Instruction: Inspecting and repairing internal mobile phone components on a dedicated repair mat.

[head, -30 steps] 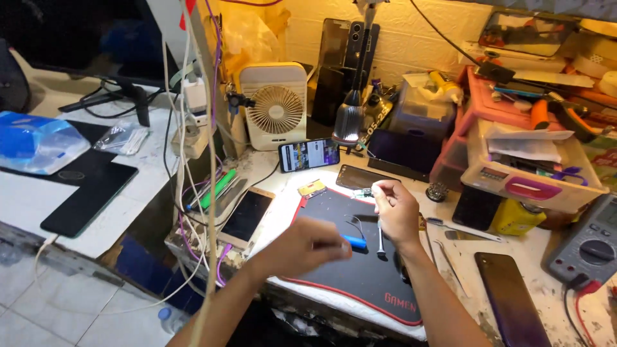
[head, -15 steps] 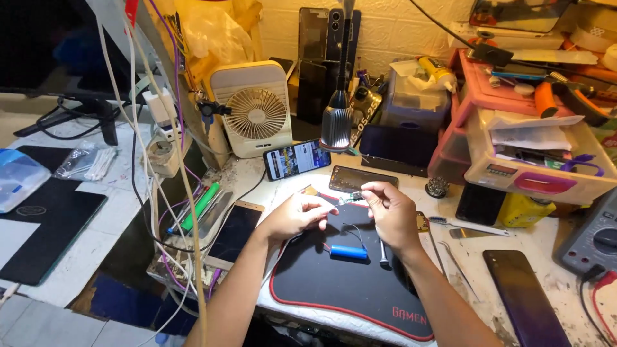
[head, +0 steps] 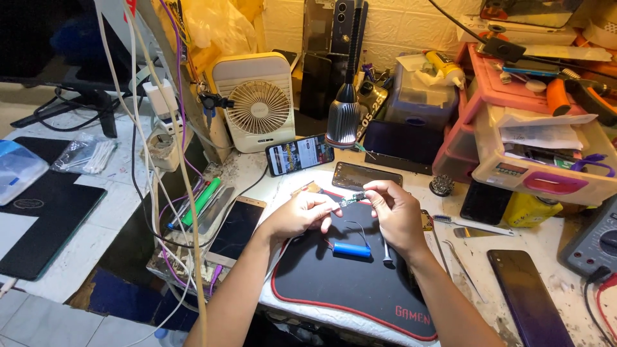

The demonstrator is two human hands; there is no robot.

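Two hands meet just above the frame's centre, both pinched on one small, narrow green circuit board (head: pixel 352 198): left hand (head: pixel 297 215) fingertips closed on its left end, right hand (head: pixel 395 215) fingertips closed on its right end. Its long axis runs left to right, tilted slightly up to the right (neither hand nearer). Thin wires drop from it to a blue cylindrical battery cell (head: pixel 351 249) lying crosswise just below, on the black red-edged mat (head: pixel 321 283).
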